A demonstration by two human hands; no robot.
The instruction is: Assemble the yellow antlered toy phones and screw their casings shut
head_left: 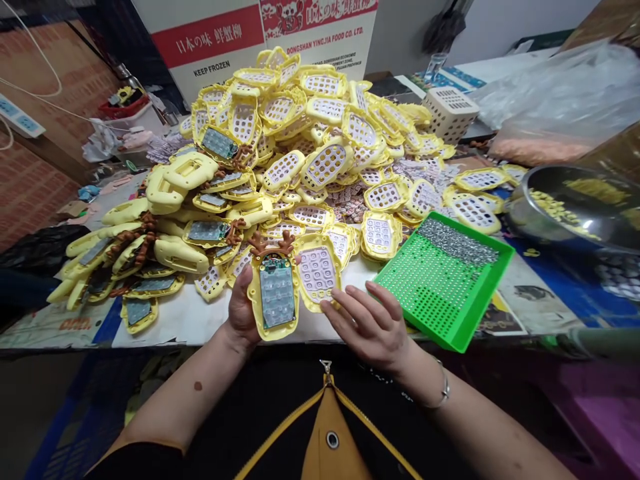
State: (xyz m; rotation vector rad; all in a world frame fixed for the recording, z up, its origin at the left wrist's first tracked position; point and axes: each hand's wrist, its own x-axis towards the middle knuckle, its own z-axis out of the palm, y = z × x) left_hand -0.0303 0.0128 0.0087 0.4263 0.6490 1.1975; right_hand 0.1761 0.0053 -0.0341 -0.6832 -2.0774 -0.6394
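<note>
My left hand (241,308) grips a yellow toy phone shell (274,293) with brown antlers on top and a circuit board in its open back. It is held upright over the table's front edge. My right hand (367,323) lies flat beside it, fingers spread, holding nothing, with fingertips close to another yellow shell (318,273) whose white keypad faces up. A green perforated tray (435,293) with a band of small metal screws (457,241) along its far side sits just right of that hand.
A big heap of yellow shells (300,133) covers the table behind. Assembled units with antlers (165,240) pile at the left. A steel bowl (575,203) stands at the right, a white basket (450,113) and cardboard box (260,40) at the back.
</note>
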